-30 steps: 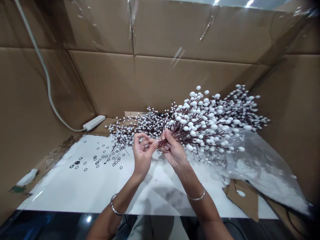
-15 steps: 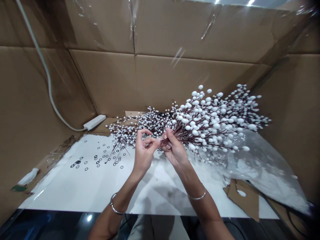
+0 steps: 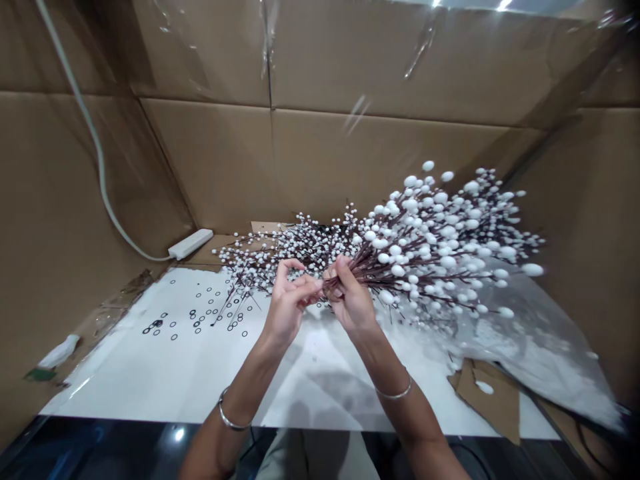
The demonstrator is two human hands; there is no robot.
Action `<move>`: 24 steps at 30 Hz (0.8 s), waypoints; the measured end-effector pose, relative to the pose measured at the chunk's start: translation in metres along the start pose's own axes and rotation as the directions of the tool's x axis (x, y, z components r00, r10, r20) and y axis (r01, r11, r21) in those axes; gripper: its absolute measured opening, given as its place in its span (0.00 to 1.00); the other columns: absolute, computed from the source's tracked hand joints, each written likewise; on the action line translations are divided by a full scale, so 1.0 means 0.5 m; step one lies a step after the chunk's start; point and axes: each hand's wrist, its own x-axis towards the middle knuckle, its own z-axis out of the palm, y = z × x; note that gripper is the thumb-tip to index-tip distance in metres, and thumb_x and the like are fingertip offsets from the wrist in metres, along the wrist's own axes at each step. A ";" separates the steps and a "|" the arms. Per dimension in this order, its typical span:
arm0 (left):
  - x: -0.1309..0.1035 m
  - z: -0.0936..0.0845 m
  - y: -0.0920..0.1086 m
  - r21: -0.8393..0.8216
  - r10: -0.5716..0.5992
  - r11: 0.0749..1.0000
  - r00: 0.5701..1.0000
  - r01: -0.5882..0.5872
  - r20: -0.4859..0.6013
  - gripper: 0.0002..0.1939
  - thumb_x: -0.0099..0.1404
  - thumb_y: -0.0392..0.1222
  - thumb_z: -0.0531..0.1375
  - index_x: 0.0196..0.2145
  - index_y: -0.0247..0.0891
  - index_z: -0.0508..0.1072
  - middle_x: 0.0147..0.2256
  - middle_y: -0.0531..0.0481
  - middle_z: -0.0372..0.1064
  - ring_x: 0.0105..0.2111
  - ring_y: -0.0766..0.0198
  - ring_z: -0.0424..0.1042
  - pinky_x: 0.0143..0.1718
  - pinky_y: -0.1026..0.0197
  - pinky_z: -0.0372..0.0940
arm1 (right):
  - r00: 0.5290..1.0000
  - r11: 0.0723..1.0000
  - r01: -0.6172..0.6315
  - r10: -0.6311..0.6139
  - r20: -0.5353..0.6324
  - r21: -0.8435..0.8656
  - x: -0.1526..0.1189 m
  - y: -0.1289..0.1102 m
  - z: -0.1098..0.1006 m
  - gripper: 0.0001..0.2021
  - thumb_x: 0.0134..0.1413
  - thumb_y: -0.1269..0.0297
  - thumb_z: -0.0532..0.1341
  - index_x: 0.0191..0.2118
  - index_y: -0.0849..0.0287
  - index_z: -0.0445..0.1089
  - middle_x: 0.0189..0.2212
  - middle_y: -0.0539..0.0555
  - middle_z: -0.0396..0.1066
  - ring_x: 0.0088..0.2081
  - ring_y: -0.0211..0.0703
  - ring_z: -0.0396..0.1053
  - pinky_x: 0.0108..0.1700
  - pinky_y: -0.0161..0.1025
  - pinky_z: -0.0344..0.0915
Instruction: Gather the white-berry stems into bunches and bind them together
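My right hand (image 3: 351, 297) is closed around the brown stems of a bunch of artificial white-berry branches (image 3: 425, 240), whose heads fan out to the right. At the stem ends, my left hand (image 3: 293, 300) pinches with thumb and fingertips; whether it grips stem tips or something small there cannot be made out. Behind both hands lies a pile of similar white-berry branches (image 3: 260, 257). Many small black rings (image 3: 198, 320) are scattered on the white table surface (image 3: 190, 380) left of my left hand.
Cardboard walls (image 3: 210, 160) enclose the table at the back and sides. A white power strip (image 3: 191, 244) with a cable sits at the back left. Clear plastic sheeting (image 3: 540, 353) covers the right side, beside a torn cardboard piece (image 3: 493, 400).
The held bunch has turned slightly, its berry heads shifting to the right and spreading. My left fingers have closed in a little at the stem ends.
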 end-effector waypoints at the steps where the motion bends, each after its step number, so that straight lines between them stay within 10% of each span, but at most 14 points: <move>1: -0.001 0.001 -0.001 -0.038 -0.011 0.999 1.000 0.011 0.000 0.24 0.52 0.33 0.65 0.38 0.44 0.54 0.21 0.62 0.61 0.22 0.72 0.63 0.27 0.68 0.55 | 1.000 0.999 0.027 -0.027 0.004 -0.020 0.000 0.000 -0.001 0.24 0.41 0.52 0.70 0.26 0.59 0.53 0.17 0.42 0.48 0.19 0.26 0.44 0.19 0.28 0.38; 16: -0.003 0.014 0.023 -0.305 -0.193 0.935 0.981 0.182 -0.006 0.21 0.51 0.33 0.64 0.36 0.41 0.55 0.26 0.56 0.65 0.21 0.74 0.58 0.26 0.69 0.54 | 0.984 0.975 0.179 -0.179 0.008 -0.135 0.006 0.005 -0.012 0.20 0.45 0.51 0.67 0.25 0.59 0.57 0.20 0.45 0.53 0.20 0.26 0.47 0.21 0.30 0.43; 24: -0.016 0.016 -0.004 0.018 0.327 0.944 0.944 -0.328 0.039 0.17 0.59 0.32 0.62 0.38 0.42 0.55 0.29 0.55 0.70 0.34 0.68 0.71 0.40 0.62 0.63 | 0.967 0.955 0.242 -0.252 -0.038 -0.171 0.004 0.013 -0.015 0.19 0.49 0.52 0.65 0.26 0.59 0.57 0.19 0.44 0.51 0.20 0.27 0.48 0.22 0.30 0.47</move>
